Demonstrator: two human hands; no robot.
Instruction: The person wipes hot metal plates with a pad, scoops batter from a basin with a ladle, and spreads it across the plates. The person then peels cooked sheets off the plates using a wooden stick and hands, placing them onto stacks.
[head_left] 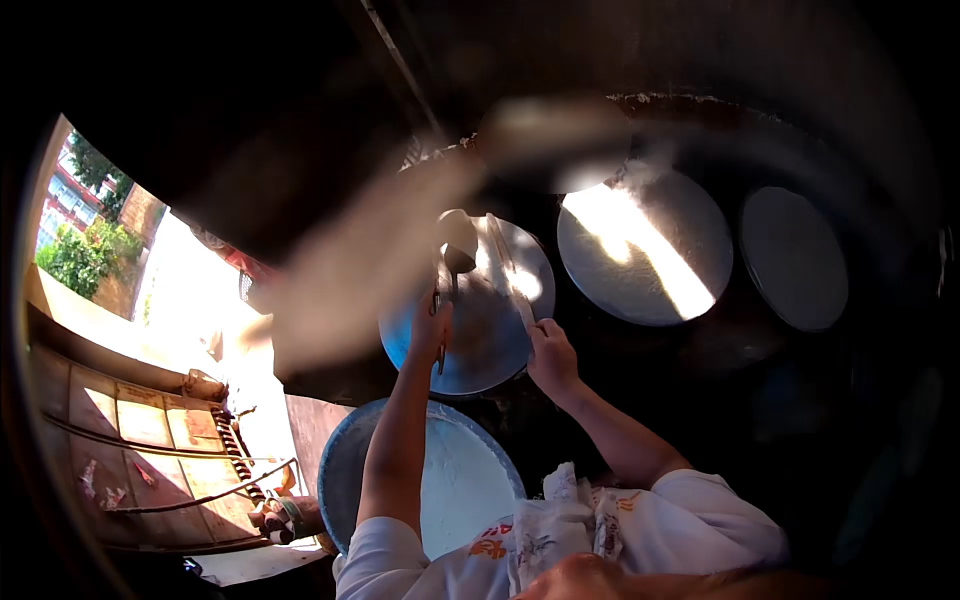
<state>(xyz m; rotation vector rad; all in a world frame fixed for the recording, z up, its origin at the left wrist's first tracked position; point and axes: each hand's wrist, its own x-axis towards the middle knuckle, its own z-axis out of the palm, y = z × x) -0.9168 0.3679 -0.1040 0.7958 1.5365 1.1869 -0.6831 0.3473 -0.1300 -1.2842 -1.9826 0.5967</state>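
Observation:
My left hand [432,325] is closed around the handle of a ladle [458,240], whose bowl is over a round metal pan [500,345]. A thin dark tool also shows at this hand, too small to make out. In my right hand [552,357] is a long flat stick [510,270], its far end reaching up over the same pan. Both hands are at the near part of the pan, left and right of its middle. What lies in the pan is hard to tell through the glare and haze.
A large basin of pale liquid [465,485] stands near my body at the left. To the right are a round pan in strong sunlight [645,250] and another round pan [795,258]. Blurred pale steam or smoke drifts above. Tiled surface [145,420] at the far left.

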